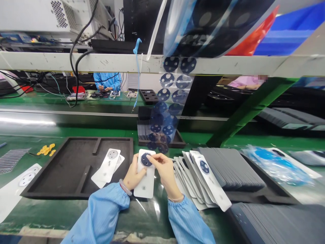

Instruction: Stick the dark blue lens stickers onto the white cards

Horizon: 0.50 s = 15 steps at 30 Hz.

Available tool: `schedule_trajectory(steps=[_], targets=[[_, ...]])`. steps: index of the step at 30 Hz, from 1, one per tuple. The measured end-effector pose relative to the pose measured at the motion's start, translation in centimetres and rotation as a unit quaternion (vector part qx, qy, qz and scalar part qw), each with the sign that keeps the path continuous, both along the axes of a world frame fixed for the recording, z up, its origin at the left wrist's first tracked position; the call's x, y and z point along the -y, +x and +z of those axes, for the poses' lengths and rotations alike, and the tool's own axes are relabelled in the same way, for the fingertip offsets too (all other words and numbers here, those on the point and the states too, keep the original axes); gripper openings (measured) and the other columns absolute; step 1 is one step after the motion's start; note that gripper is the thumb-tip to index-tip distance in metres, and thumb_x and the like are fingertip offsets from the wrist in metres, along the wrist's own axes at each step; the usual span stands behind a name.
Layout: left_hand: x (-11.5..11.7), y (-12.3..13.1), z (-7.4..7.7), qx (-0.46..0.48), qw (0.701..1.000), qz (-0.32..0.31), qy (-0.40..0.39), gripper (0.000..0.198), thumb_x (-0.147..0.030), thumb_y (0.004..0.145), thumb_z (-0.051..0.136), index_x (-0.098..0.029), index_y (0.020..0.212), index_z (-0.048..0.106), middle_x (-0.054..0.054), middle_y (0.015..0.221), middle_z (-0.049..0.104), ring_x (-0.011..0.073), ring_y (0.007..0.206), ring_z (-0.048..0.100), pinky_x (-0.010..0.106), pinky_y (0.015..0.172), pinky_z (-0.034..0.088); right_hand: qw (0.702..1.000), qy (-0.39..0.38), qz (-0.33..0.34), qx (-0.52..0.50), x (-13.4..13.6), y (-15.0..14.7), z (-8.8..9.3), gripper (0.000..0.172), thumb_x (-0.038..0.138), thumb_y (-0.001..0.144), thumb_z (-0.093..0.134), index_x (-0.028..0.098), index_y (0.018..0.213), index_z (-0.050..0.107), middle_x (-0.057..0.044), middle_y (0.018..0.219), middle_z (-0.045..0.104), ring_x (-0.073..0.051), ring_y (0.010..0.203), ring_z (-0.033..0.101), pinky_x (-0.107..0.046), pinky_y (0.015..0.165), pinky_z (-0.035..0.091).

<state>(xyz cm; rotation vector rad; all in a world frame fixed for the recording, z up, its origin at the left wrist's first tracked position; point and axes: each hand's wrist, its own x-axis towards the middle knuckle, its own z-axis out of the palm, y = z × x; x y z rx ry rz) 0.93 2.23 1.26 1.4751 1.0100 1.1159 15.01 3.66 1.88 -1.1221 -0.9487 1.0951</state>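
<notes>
In the head view, the left hand point(133, 173) grips a white phone-shaped panel point(145, 181) right of the black tray point(68, 166); the right hand point(164, 166) touches its dark camera disc point(145, 159), whether pinching is unclear. Aligning squarely before pressing should help.

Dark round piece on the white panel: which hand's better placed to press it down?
Likely the right hand: its fingertips are at the dark round piece, while the left hand holds the white panel at its left side.
</notes>
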Motion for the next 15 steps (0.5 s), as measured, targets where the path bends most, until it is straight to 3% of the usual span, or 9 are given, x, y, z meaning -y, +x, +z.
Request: schedule_trajectory(steps=[15], targets=[[-0.23, 0.01, -0.59, -0.013, 1.000, -0.002, 0.009, 0.046, -0.020, 0.081, 0.054, -0.019, 0.124, 0.037, 0.007, 0.115, 0.062, 0.0222, 0.101, 0.062, 0.035, 0.085, 0.049, 1.000, 0.010, -0.001, 0.009, 0.24, -0.09, 0.41, 0.029, 0.041, 0.059, 0.085, 0.018, 0.066, 0.069, -0.001, 0.065, 0.067, -0.016, 0.063, 0.058, -0.029, 0.064, 0.047]])
